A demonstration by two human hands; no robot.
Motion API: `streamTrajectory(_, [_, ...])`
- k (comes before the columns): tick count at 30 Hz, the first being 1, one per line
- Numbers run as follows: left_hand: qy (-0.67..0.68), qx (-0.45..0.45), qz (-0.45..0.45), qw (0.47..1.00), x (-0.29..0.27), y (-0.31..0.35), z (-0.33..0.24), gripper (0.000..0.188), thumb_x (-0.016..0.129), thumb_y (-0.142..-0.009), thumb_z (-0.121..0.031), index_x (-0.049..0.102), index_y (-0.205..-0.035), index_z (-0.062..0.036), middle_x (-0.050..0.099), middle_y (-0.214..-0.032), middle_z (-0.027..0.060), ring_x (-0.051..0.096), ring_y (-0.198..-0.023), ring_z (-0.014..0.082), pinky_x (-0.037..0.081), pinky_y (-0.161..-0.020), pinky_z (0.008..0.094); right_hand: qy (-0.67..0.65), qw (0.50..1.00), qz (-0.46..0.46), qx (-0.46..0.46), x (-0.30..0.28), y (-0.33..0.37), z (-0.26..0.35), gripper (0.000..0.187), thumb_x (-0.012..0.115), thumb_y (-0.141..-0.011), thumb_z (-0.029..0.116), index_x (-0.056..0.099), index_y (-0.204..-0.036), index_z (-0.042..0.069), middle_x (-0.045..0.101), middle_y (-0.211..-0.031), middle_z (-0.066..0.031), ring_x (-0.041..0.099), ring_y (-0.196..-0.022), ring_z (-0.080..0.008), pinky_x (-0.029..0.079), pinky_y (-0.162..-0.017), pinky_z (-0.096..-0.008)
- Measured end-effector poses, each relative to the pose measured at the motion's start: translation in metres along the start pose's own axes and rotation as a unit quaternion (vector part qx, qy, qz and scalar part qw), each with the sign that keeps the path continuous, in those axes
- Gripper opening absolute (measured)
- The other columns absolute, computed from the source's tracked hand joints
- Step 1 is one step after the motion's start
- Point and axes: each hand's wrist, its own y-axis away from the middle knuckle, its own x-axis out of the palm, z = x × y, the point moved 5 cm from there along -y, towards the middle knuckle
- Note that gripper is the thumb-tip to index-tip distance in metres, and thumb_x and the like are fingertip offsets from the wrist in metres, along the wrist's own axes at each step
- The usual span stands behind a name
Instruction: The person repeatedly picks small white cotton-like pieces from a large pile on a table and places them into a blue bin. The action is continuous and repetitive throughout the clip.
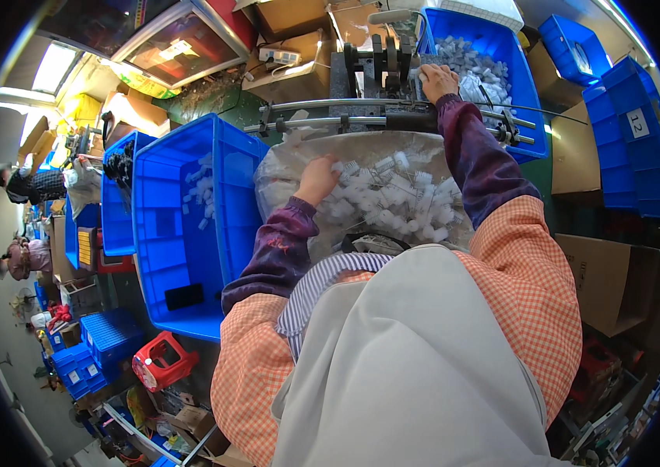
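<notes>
My left hand point(319, 180) is at the left edge of a heap of small white plastic pieces and metal springs point(392, 198), fingers curled together. Something whitish shows at its fingertips, too small to name. The heap lies on a pale plastic sheet point(279, 167) in front of me. Farther off to the right, my right hand point(439, 82) reaches to the right side of a dark metal machine point(380, 70). Its fingers are bent and closed, and what they hold, if anything, is hidden. Metal rails point(322, 103) run across the machine's near side.
Left of me stands a deep blue bin point(178, 226) holding some white pieces and a dark flat object. Another blue bin point(528, 101), filled with white pieces, is beyond my right arm. Cardboard boxes point(591, 276), a red stool point(164, 360) and stacked blue crates point(104, 350) stand around. Other people are at far left.
</notes>
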Motion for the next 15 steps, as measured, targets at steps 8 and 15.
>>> streamTrajectory(8, [0.021,0.001,-0.002,1.0,-0.002,0.0,-0.003,0.029,0.062,-0.072,-0.013,0.057,-0.1,-0.0047,0.059,-0.096,0.0168,0.057,-0.091,0.0334,0.045,-0.078,0.0396,0.056,0.993,0.063,0.086,-0.003,-0.004,-0.006,0.027,0.052,-0.082,0.033,0.06,-0.105,0.021,0.059,-0.108,0.0012,0.05,-0.106,-0.022,0.03,-0.091,-0.0421])
streamTrajectory(15, [0.061,0.033,-0.061,0.996,0.0,0.001,0.0,0.028,0.059,-0.071,-0.005,0.058,-0.099,-0.0016,0.059,-0.093,0.0201,0.058,-0.088,0.0322,0.046,-0.077,0.0384,0.078,0.994,0.007,0.075,-0.026,0.021,-0.005,0.029,0.052,-0.079,0.037,0.064,-0.095,0.017,0.054,-0.108,-0.0038,0.04,-0.11,-0.0241,0.025,-0.094,-0.044])
